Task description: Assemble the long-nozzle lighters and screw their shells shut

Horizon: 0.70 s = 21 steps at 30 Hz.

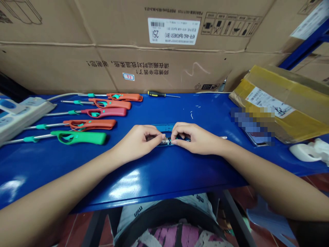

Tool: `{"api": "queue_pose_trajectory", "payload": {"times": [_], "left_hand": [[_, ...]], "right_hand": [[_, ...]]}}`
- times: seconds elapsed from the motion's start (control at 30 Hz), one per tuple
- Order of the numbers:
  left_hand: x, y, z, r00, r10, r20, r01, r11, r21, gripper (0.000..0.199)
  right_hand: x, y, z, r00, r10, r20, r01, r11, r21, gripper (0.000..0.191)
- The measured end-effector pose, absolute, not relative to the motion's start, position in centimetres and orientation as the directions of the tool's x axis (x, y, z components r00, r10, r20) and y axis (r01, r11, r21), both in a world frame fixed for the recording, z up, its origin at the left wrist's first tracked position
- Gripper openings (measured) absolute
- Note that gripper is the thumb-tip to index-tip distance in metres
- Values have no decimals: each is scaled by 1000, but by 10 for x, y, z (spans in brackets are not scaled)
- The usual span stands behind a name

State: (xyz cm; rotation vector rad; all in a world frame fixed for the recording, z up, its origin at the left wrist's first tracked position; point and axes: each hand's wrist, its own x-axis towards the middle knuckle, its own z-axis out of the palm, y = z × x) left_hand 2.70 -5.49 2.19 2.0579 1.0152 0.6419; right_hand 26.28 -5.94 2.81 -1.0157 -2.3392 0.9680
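Near the middle of the table, an opened blue long-neck lighter lies between my hands, its small inner parts partly showing. My left hand is closed, thumb and forefinger pinching at the lighter's left part. At its right part, the bent fingers of my right hand are closed around a spot too small to make out. A loose blue half shell lies just behind. The lighter's metal tube tip sticks out past my right wrist. My fingers hide much of the lighter.
Several orange and red lighters and a green lighter lie on the left beside a white power strip. A screwdriver and small white scraps lie behind. A taped carton and a phone occupy the right.
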Motion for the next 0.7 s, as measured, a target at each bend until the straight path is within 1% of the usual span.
{"api": "queue_pose_trajectory", "payload": {"times": [0.27, 0.7], "left_hand": [[28, -55, 20, 554, 830, 64, 447, -361, 818, 36], [28, -54, 18, 544, 837, 63, 443, -351, 825, 34]], "right_hand": [[261, -59, 26, -671, 731, 119, 436, 520, -734, 4], [259, -61, 26, -665, 734, 138, 449, 541, -711, 5]]}}
